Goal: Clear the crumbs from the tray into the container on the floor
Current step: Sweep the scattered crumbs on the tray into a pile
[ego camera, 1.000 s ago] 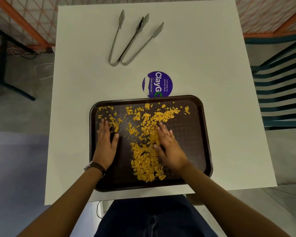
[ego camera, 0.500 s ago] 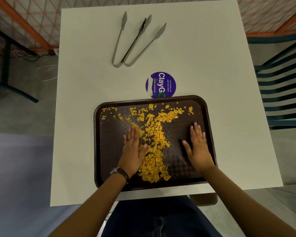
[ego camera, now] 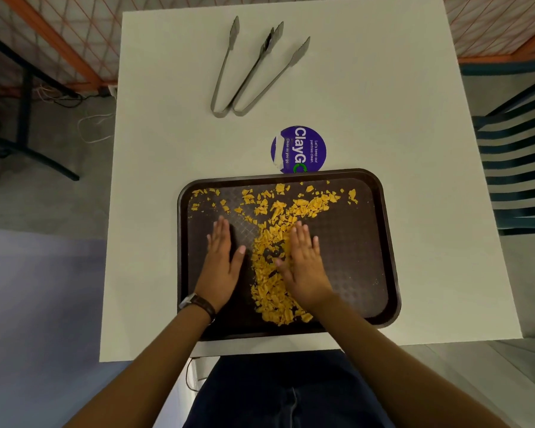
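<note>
**Both hands flat on the tray, crumbs heaped between them**

A dark brown tray [ego camera: 380,242] sits at the near edge of a white surface [ego camera: 167,211], slightly toward its right side, with its near rim almost at the surface's edge. Yellow crumbs [ego camera: 272,288] lie on it in a thick band running from the tray's middle down to its near rim, and thinner scatter spreads along the far rim, reaching toward the far-left and far-right corners of the tray.

The left hand [ego camera: 221,264] lies palm down on the bare tray just left of the crumb band, fingers straight and together, thumb spread toward the crumbs; it grasps nothing. A dark watch [ego camera: 198,304] is on that wrist. The right hand [ego camera: 305,264] also lies palm down with straight fingers, released, its thumb side resting against and partly over the right side of the crumb band.

Just beyond the tray's far rim a round purple sticker [ego camera: 298,148] lies on the surface, its near edge hidden by the tray. Two metal tongs [ego camera: 254,72] lie side by side near the surface's far edge, well apart from the tray.
</note>
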The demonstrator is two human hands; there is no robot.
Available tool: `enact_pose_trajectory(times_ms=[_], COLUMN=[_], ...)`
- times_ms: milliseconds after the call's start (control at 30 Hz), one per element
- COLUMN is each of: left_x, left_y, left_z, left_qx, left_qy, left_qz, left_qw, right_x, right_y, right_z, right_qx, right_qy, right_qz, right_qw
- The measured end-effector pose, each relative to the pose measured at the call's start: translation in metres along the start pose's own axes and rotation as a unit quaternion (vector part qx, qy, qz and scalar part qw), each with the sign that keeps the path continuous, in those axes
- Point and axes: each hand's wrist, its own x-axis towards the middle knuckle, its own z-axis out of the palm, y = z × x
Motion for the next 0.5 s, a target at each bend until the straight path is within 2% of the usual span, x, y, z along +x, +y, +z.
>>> enact_pose_trajectory(times_ms=[100, 200, 300, 500], left_x=[0.003, 0.015, 0.035, 0.062], left_y=[-0.004, -0.008, -0.012, -0.014], left_z=[-0.004, -0.012, -0.021, -0.025], left_qx=[-0.007, -0.014, -0.007, -0.012], left_qy=[0.012, 0.032, 0.059, 0.078], left_qz=[-0.004, -0.019, -0.031, -0.072], left_qw=[1.0, 0.999, 0.998, 0.994], right_x=[-0.004, -0.002, 0.01, 0.032], right_y=[-0.011, 0.005, 0.041, 0.071], right_z=[-0.009, -0.032, -0.059, -0.09], right_qx=[0.091, 0.13, 0.076, 0.037], right_qy=[0.0, 0.065, 0.114, 0.122], right_qz=[-0.02, 0.052, 0.072, 0.072], right_qw=[0.996, 0.988, 0.988, 0.989])
